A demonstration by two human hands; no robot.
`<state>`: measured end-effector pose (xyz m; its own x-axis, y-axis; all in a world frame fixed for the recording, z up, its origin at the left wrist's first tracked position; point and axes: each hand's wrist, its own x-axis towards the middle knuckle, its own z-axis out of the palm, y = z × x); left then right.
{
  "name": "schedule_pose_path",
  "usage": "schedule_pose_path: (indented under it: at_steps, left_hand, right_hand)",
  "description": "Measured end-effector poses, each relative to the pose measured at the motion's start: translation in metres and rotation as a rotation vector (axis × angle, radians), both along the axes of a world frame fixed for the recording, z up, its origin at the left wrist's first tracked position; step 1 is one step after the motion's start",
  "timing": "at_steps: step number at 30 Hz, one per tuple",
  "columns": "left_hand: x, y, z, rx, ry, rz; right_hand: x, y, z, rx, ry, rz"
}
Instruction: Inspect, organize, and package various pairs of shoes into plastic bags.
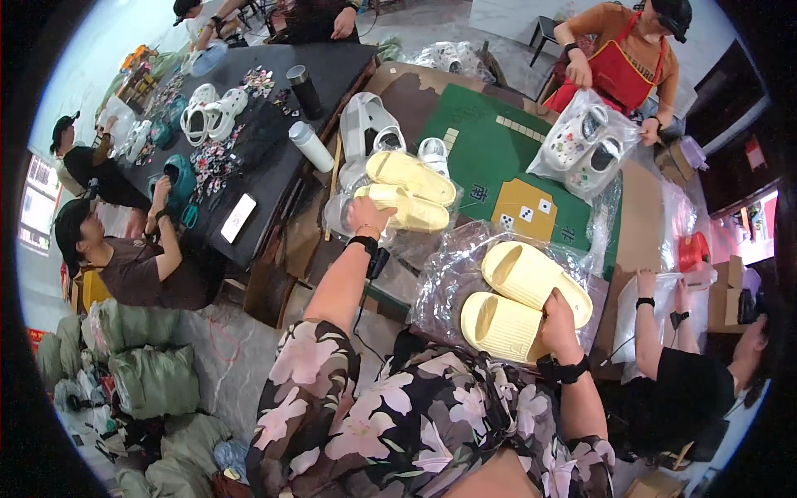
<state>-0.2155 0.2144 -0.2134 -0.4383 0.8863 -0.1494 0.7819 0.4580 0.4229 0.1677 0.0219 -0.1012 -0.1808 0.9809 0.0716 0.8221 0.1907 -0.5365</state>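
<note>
Two pairs of pale yellow slide sandals are in front of me. My right hand (562,328) grips the near pair by the heel ends, its thumb over the inner edges; these yellow slides (506,328) are side by side above clear plastic bags (444,278). Further off to the left, my left hand (368,217) is closed on the end of the nearer slide in the other pair of yellow slides (407,207). That second pair sits on clear plastic, and the fingers' undersides are hidden.
Behind the left pair stand white shoes (365,124). A green mat (469,116) covers the table. Opposite, a person in a red apron holds bagged white clogs (581,149). The dark table (257,174) at left bears clogs, charms, a white bottle (310,145) and a phone (239,218).
</note>
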Motion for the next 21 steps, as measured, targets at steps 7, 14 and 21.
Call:
schedule_pose_path:
  at_steps: [7, 14, 21]
  left_hand:
    - [-0.013, 0.027, -0.035, 0.301, -0.168, 0.043]
    - [-0.040, 0.036, 0.039, 0.655, -0.756, 0.085]
    - [-0.027, -0.042, 0.197, 0.681, -1.472, -0.001]
  right_hand:
    - [-0.001, -0.002, -0.001, 0.008, 0.045, -0.027]
    - [0.005, 0.001, 0.005, -0.080, 0.066, -0.031]
    - [0.026, 0.001, 0.042, -0.070, 0.191, -0.023]
